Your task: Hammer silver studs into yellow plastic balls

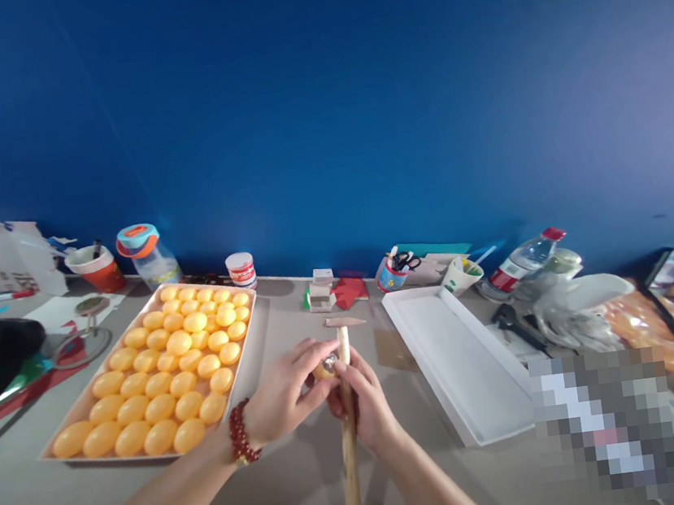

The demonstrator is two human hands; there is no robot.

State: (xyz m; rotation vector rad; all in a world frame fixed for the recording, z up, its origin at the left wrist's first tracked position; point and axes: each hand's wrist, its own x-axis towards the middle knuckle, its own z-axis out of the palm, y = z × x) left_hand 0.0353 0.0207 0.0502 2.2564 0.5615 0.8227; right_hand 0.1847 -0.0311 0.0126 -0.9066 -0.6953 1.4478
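My left hand (pixel 296 393), with a dark red bead bracelet at the wrist, closes its thumb and fingers round a small yellow-orange ball (pixel 322 369). A shiny silver piece (pixel 329 362) shows at the ball's top; its exact kind is unclear. My right hand (pixel 364 401) is closed round the wooden handle of a hammer (pixel 350 456), its thumb reaching across towards the silver piece. The hammer's head points away from me, above both hands. Some right fingertips show left of the handle, below the ball, partly hidden.
At left stands a shallow tray (pixel 248 329) filled with several orange balls. A long white tray (pixel 468 375) lies at right. Along the blue wall are a lidded bottle (pixel 154 263), a round tub (pixel 241 271), a scissors cup (pixel 392 270) and a plastic bottle (pixel 519 264).
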